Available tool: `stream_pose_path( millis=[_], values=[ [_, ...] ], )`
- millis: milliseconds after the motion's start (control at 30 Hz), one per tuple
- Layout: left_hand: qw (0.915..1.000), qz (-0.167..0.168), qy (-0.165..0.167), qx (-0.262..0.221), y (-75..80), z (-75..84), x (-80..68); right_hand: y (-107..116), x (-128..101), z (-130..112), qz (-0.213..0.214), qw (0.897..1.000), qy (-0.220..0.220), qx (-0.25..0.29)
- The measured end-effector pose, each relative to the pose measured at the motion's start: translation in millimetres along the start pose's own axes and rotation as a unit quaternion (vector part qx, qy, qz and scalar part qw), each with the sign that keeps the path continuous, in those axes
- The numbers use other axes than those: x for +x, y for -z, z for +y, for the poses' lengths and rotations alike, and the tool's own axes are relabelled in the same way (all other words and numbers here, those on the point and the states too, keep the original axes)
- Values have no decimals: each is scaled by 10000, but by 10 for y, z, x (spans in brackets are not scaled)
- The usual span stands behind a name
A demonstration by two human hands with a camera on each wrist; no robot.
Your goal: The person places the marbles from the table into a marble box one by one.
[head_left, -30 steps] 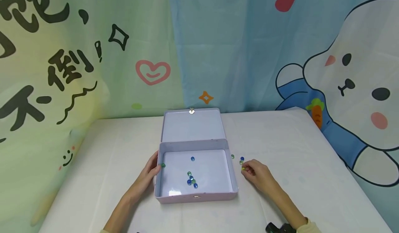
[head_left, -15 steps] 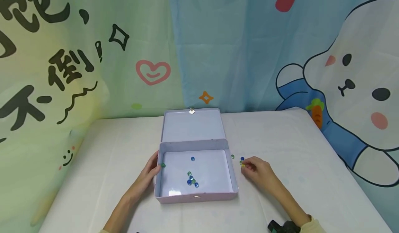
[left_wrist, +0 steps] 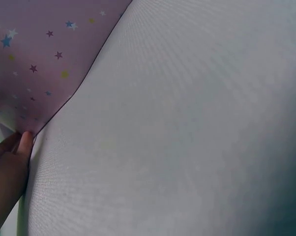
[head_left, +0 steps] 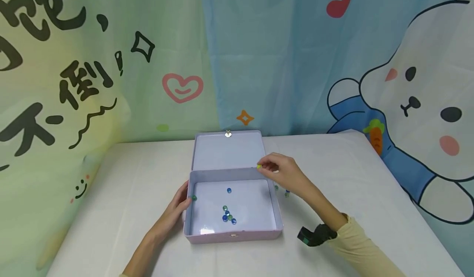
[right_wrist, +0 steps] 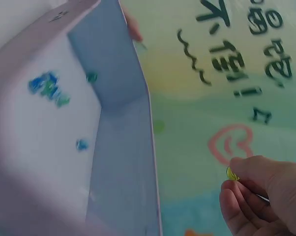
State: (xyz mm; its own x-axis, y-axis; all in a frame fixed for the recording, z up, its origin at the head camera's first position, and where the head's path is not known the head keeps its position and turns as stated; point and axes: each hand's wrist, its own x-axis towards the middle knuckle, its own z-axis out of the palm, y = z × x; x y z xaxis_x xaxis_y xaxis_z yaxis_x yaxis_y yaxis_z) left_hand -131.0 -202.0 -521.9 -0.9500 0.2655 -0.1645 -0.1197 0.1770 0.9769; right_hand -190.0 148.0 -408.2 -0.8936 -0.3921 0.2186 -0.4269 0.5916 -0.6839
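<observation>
The right hand [head_left: 281, 172] has a yellow-green marble [head_left: 259, 166] pinched in its grip by the box [head_left: 237, 236]'s back right corner. The left hand [head_left: 177, 206] rests against the box's left wall, fingers relaxed. Inside lie blue and green marbles [head_left: 224, 218]; seemingly three outer marbles [head_left: 276, 187] sit right of it.

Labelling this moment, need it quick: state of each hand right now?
Left hand: open, resting against the left side of the box.
Right hand: closed, pinching a yellow marble.
</observation>
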Motion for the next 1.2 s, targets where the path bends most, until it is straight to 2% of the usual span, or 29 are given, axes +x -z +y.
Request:
stream_pose_path(
  millis=[233, 433, 633, 867, 1000, 1200],
  values=[
    [10000, -57, -11, 14, -6, -13, 19, -283, 441, -256, -987, 9927, 687, 87],
    [10000, 21, 69, -46, 0, -21, 18, -631, 725, -368, -1909, 9754, 1088, -187],
    [9999, -29, 94, -46, -16, -14, 23, -983, 827, -391, -2595, 9579, 1066, -605],
    [9999, -43, 87, -68, -13, -28, 21, -1208, 779, -363, -2916, 9448, 1124, -987],
    [9999, -38, 68, -85, -1, -27, 19, -1256, 751, -345, -2870, 9440, 1131, -1169],
    [9999, -18, 91, -86, 16, -41, 17, -1326, 757, -302, -2917, 9448, 979, -1127]
  ],
)
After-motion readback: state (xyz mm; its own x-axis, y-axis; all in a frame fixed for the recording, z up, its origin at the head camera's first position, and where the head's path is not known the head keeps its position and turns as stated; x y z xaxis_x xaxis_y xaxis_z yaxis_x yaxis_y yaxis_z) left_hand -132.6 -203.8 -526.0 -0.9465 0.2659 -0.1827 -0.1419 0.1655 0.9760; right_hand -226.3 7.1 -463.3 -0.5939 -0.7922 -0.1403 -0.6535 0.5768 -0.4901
